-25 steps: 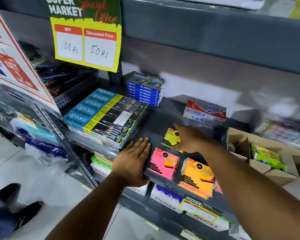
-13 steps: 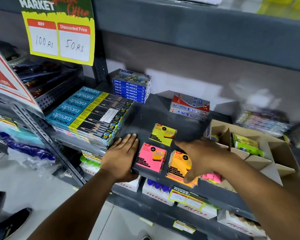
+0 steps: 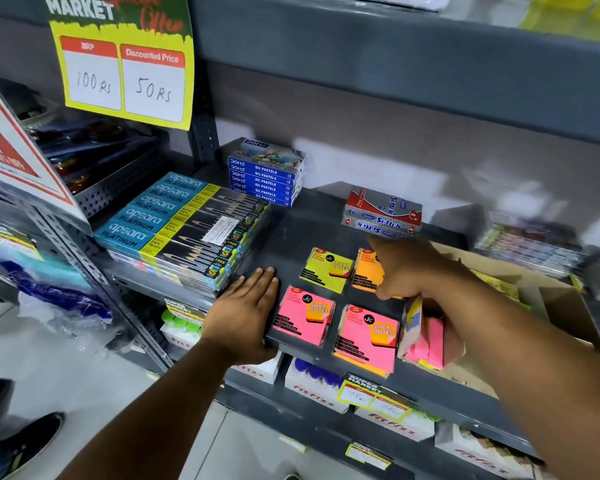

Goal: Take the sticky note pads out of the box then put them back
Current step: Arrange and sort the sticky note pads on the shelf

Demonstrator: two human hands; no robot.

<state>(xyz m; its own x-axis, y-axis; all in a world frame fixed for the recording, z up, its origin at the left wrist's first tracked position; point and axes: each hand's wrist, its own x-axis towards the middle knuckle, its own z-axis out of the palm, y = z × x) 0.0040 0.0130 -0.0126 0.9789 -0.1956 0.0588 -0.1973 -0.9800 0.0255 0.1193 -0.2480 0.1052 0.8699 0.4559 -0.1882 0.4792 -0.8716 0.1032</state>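
Resting flat on the near edge of the shelf [image 3: 291, 233], the left hand [image 3: 243, 313] is spread wide and holds nothing. The right hand [image 3: 406, 268] is curled over the orange pad [image 3: 366, 271] at the far right of the group; I cannot tell if it grips the pad or only touches it. Around the hands lie the yellow pad [image 3: 326, 270], a pink pad [image 3: 305, 315] and another pink pad [image 3: 366, 337]. The box [image 3: 555, 306] sits to the right with more pads inside. I think the taking-out step is in hand. Next the right hand must reach back into the box.
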